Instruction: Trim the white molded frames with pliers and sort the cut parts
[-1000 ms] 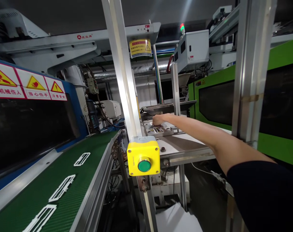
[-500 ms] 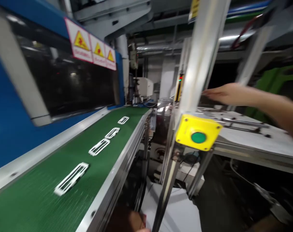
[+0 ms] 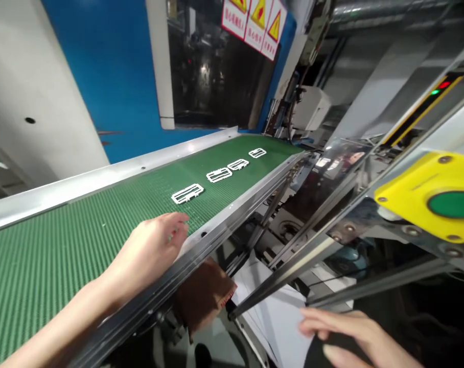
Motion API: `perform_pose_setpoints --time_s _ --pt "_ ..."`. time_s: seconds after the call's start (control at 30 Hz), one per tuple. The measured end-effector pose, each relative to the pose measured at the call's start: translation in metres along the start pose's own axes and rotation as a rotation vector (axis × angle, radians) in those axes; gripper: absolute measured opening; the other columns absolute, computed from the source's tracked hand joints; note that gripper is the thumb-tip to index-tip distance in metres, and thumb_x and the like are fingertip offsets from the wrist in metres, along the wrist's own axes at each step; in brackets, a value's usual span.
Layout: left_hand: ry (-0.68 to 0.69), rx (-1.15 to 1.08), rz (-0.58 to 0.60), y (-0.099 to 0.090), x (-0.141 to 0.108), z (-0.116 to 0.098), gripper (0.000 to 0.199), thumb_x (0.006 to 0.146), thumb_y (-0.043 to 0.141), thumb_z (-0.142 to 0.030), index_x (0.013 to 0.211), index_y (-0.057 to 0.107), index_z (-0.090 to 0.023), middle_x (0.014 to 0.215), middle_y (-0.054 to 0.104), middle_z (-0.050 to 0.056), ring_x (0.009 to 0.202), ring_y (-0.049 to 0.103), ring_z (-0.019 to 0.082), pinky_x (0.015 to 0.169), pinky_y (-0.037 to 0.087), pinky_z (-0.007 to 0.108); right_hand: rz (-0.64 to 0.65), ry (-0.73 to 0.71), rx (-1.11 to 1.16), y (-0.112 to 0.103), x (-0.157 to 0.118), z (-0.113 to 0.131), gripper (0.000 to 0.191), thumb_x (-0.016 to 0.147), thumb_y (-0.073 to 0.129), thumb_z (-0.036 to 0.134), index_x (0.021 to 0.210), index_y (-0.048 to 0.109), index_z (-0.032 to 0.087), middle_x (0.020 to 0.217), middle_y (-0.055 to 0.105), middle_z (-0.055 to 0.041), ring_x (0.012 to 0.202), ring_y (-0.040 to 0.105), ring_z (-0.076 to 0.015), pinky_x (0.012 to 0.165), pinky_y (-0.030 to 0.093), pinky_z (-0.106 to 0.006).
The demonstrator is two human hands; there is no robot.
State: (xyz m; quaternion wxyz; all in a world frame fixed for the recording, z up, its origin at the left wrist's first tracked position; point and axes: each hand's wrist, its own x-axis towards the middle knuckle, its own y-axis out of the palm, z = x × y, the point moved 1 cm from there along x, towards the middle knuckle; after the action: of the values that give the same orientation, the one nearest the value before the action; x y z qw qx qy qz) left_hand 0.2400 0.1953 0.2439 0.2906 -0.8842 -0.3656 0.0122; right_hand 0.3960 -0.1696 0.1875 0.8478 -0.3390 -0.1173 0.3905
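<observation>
Several white rectangular frames lie in a row on the green ribbed belt point(image 3: 101, 225). Over the belt's near edge hovers my left hand point(image 3: 161, 240), fingers loosely curled and apart, holding nothing visible. Just beyond its fingertips is the nearest white frame point(image 3: 188, 193); farther along lie a second white frame point(image 3: 219, 175), a third point(image 3: 238, 164) and the farthest one point(image 3: 258, 153). At the lower right my right hand point(image 3: 335, 327) hangs in the air with fingers apart and nothing in them, above white sheets point(image 3: 278, 312).
A metal rail point(image 3: 232, 209) borders the belt. To the right, a yellow box with a green button point(image 3: 435, 197) sits on a metal post. The blue machine point(image 3: 117, 76) stands behind the belt. Below is a brown cardboard box point(image 3: 205, 294).
The view has turned left and tilted. My left hand has come up from below over the belt's edge. My right hand has dropped from beside the post to low on the right.
</observation>
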Motion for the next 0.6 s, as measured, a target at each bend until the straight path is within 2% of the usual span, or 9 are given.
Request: perform_pose_setpoints --time_s 0.07,0.1,0.2,0.27,0.33,0.4,0.5,0.57,0.6 --pt "0.055 0.127 0.019 0.005 0.019 -0.006 0.018 0.069 0.064 -0.022 0.085 0.071 -0.018 0.077 0.069 0.008 0.073 0.062 0.029 0.065 0.044 0.031 0.206 -0.013 -0.050 0.019 0.002 0.000 0.045 0.076 0.062 0.035 0.119 0.054 0.043 0.111 0.062 -0.0075 0.106 0.056 -0.0281 0.092 0.045 -0.045" --pt "0.060 0.215 0.034 0.006 0.030 -0.007 0.017 0.071 0.060 -0.021 0.085 0.071 -0.017 0.078 0.069 0.009 0.075 0.062 0.029 0.069 0.044 0.033 0.266 -0.037 -0.056 0.027 0.007 0.003 0.046 0.078 0.059 0.036 0.123 0.051 0.042 0.114 0.061 -0.0065 0.108 0.055 -0.0275 0.094 0.044 -0.045" --pt "-0.008 0.497 -0.015 0.007 0.068 -0.001 0.021 0.078 0.053 -0.023 0.087 0.066 -0.009 0.088 0.066 0.018 0.086 0.060 0.034 0.076 0.044 0.042 0.349 -0.151 0.011 0.051 0.027 0.020 0.044 0.083 0.053 0.037 0.126 0.048 0.039 0.114 0.062 -0.0040 0.105 0.057 -0.0248 0.092 0.045 -0.042" --pt "-0.067 0.537 -0.046 0.009 0.089 0.009 0.027 0.080 0.053 -0.030 0.086 0.063 -0.005 0.095 0.062 0.026 0.093 0.057 0.039 0.077 0.043 0.044 0.414 -0.194 0.062 0.066 0.037 0.033 0.042 0.084 0.052 0.037 0.126 0.048 0.040 0.112 0.063 -0.0018 0.103 0.058 -0.0224 0.092 0.045 -0.039" --pt "-0.102 0.539 -0.045 0.015 0.100 0.020 0.032 0.078 0.057 -0.034 0.085 0.061 -0.003 0.095 0.061 0.029 0.092 0.058 0.040 0.076 0.044 0.044 0.464 -0.208 0.083 0.078 0.041 0.041 0.041 0.084 0.053 0.037 0.125 0.048 0.041 0.113 0.063 0.0003 0.104 0.058 -0.0209 0.093 0.045 -0.037" --pt "-0.094 0.532 -0.048 0.022 0.100 0.026 0.033 0.076 0.060 -0.030 0.092 0.059 -0.001 0.094 0.061 0.027 0.091 0.059 0.039 0.074 0.046 0.043 0.505 -0.226 0.098 0.086 0.042 0.045 0.041 0.084 0.054 0.036 0.125 0.048 0.042 0.113 0.063 0.0007 0.104 0.058 -0.0205 0.093 0.044 -0.036" --pt "-0.036 0.509 -0.075 0.024 0.088 0.023 0.031 0.072 0.059 -0.013 0.101 0.056 -0.001 0.096 0.061 0.022 0.092 0.059 0.035 0.073 0.046 0.039 0.575 -0.241 0.164 0.097 0.046 0.045 0.039 0.085 0.054 0.035 0.124 0.051 0.037 0.111 0.064 -0.0021 0.103 0.059 -0.0210 0.095 0.042 -0.038" --pt "-0.013 0.486 -0.092 0.011 0.073 0.013 0.028 0.071 0.056 -0.006 0.099 0.057 -0.002 0.094 0.062 0.015 0.091 0.059 0.031 0.072 0.045 0.036 0.646 -0.209 0.226 0.112 0.052 0.047 0.037 0.084 0.054 0.035 0.122 0.053 0.033 0.109 0.065 -0.0043 0.102 0.059 -0.0215 0.094 0.043 -0.038" --pt "-0.001 0.451 -0.106 -0.001 0.061 0.007 0.028 0.071 0.054 -0.006 0.099 0.057 -0.002 0.092 0.062 0.012 0.090 0.060 0.029 0.071 0.044 0.036 0.691 -0.182 0.255 0.124 0.055 0.049 0.036 0.084 0.054 0.036 0.120 0.055 0.030 0.108 0.065 -0.0050 0.101 0.060 -0.0215 0.092 0.045 -0.037"
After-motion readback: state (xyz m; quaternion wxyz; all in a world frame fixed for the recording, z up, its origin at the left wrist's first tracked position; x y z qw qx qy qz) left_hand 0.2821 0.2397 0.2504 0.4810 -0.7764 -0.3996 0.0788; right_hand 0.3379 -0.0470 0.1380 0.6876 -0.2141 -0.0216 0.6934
